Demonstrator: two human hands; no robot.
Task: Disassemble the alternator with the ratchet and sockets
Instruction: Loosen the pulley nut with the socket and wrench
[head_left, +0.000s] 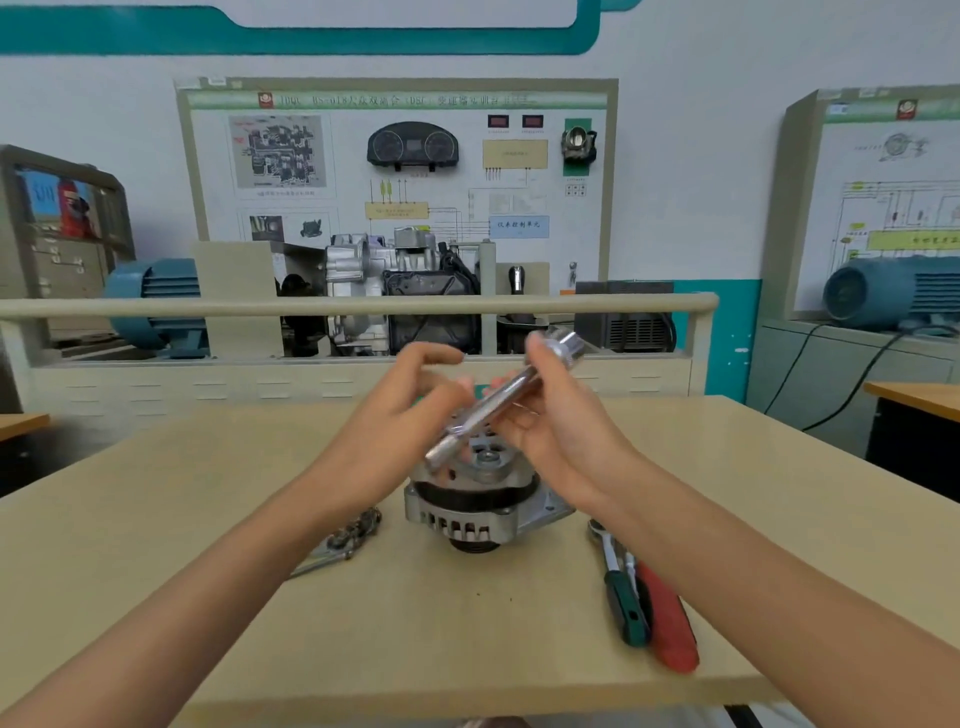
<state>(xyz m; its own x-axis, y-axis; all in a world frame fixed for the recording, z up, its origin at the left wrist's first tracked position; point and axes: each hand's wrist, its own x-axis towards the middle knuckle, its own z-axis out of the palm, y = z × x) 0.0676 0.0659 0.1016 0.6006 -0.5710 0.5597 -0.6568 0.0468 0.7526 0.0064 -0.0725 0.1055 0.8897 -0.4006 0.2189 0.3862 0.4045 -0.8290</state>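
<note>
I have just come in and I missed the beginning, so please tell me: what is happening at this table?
A person is working on an alternator that sits on the table. Both hands are raised above it: the right hand holds a long metal socket tool, and the left hand is at its lower end with fingers loosely curled. A green-handled ratchet and a red-handled tool lie to the right, and a metal tool with small parts lies to the left.

Both forearms come in bare from the near edge, no sleeves showing anywhere along them. The left hand (395, 431) and right hand (558, 421) wear nothing (no gloves, rings or watch).
</note>
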